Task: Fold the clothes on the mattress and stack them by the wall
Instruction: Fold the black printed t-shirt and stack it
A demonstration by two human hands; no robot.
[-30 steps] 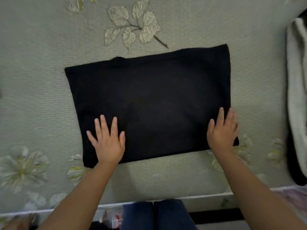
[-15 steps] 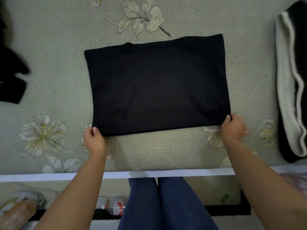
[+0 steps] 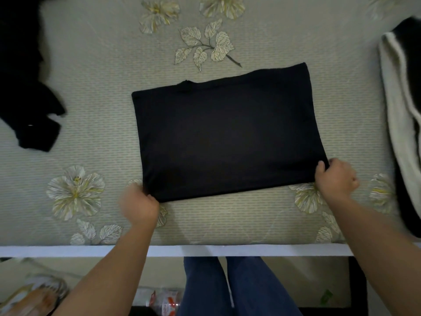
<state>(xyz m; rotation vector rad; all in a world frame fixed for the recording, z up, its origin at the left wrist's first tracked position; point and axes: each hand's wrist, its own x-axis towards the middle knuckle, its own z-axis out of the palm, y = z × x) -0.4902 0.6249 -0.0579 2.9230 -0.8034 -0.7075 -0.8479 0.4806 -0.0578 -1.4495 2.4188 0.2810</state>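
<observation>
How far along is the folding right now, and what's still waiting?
Partly done: the black shirt lies as a flat, part-folded rectangle on the mattress. In hand: the left hand and right hand pinch its two near corners, probably for another fold. Left: an unfolded black garment at left, a black-and-cream garment at right. No stack by a wall shows.

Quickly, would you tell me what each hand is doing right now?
Left hand: grips the near left corner of the black garment.
Right hand: grips its near right corner.
</observation>
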